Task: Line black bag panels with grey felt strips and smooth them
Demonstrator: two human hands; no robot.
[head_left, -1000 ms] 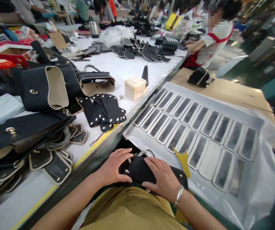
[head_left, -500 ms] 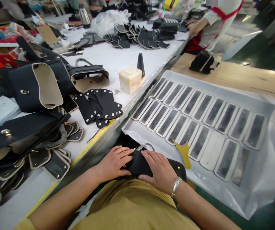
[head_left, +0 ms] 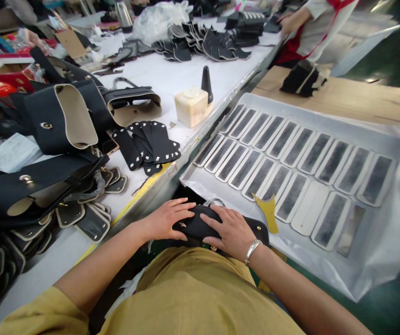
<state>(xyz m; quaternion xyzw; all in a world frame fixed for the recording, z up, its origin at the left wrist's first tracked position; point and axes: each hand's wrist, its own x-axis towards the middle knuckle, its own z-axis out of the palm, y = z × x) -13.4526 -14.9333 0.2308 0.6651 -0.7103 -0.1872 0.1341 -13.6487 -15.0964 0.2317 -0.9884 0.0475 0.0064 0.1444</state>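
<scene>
The left hand (head_left: pixel 168 218) and the right hand (head_left: pixel 231 230) spread across a long black piece (head_left: pixel 198 225) close in front of a worker's mustard shirt (head_left: pixel 200 293). The grip covers it from above, fingers splayed and thumbs toward the body; whether it clenches the edges or only presses cannot be told. A gold stud (head_left: pixel 259 228) shows at the piece's right end, a small pale mark (head_left: pixel 182 225) beside the left hand; what lies beneath is mostly hidden. Work on this piece appears mid-course.

Just beyond, a grey tray (head_left: pixel 256 100) carries two rows of pale-edged strips, nearly all with dark centres. One pale strip (head_left: pixel 310 204) lacks the dark centre, suggesting that the batch is not uniformly prepared. A yellow scrap (head_left: pixel 267 211) lies near the tray's closer edge.

On the desk (head_left: pixel 172 77) to the left, black pieces with white tabs (head_left: pixel 154 139) lie fanned out near an open black bag (head_left: pixel 44 116), apparently leaving plenty to do. Farther off, a co-worker's hand (head_left: pixel 290 22) reaches over the desk's edge.
</scene>
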